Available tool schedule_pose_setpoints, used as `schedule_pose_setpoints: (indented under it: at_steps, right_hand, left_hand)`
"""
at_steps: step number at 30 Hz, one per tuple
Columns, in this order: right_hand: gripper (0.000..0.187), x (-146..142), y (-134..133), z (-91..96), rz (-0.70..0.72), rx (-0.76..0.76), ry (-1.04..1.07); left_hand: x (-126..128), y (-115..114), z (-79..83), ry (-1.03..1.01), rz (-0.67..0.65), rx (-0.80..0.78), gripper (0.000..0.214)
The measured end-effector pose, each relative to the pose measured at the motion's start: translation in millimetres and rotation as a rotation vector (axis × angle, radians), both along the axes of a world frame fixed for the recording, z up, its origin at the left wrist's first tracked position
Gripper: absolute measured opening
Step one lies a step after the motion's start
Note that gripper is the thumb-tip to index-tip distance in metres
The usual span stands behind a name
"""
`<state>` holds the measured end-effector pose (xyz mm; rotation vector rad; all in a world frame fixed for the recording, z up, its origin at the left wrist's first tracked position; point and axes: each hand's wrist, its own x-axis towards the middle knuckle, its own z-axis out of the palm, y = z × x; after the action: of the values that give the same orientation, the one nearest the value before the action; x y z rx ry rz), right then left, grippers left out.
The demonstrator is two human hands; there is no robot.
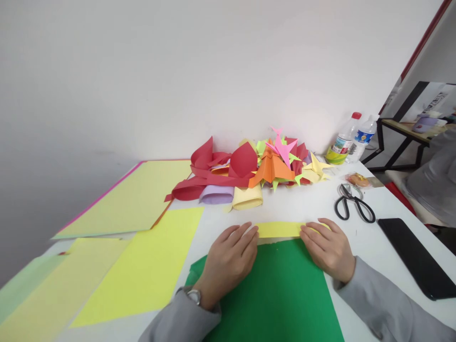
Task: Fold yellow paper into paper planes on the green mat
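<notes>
A yellow paper strip (pixel 280 230) stretches sideways between my two hands, just beyond the top edge of a green sheet (pixel 281 294). My left hand (pixel 233 254), with a watch at its wrist, has its fingers closed at the strip's left end. At the other end, the fingers of my right hand (pixel 327 247) are pressed together on the strip. Both fingertip areas partly hide the strip's ends. The green sheet lies under my left wrist and runs off the bottom of the view.
Folded paper shapes (pixel 244 164) are heaped against the wall. Yellow sheets (pixel 153 266) and a paper stack (pixel 124 199) lie left. To the right are black-handled scissors (pixel 354 203), a black phone-like slab (pixel 416 254), a small packet (pixel 358 180) and two plastic bottles (pixel 342 145).
</notes>
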<state>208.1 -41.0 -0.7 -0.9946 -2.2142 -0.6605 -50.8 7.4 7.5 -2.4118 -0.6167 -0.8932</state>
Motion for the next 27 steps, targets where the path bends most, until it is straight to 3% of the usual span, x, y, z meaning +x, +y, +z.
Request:
schedule_pose_setpoints:
  at_steps: [11, 19, 27]
  right_hand:
    - [0.02, 12.0, 4.8, 1.0, -0.07, 0.032, 0.046]
    - [0.021, -13.4, -2.2, -4.7, 0.11, -0.016, -0.012]
    - [0.012, -31.8, -6.4, -0.7, 0.067, -0.031, 0.042]
  left_hand:
    - [-15.1, 10.9, -1.5, -0.079, 0.063, 0.014, 0.019]
    - [17.2, -13.4, -10.3, -0.005, -0.08, -0.077, 0.017]
    - [25.4, -20.8, -17.4, 0.01, -0.114, -0.058, 0.026]
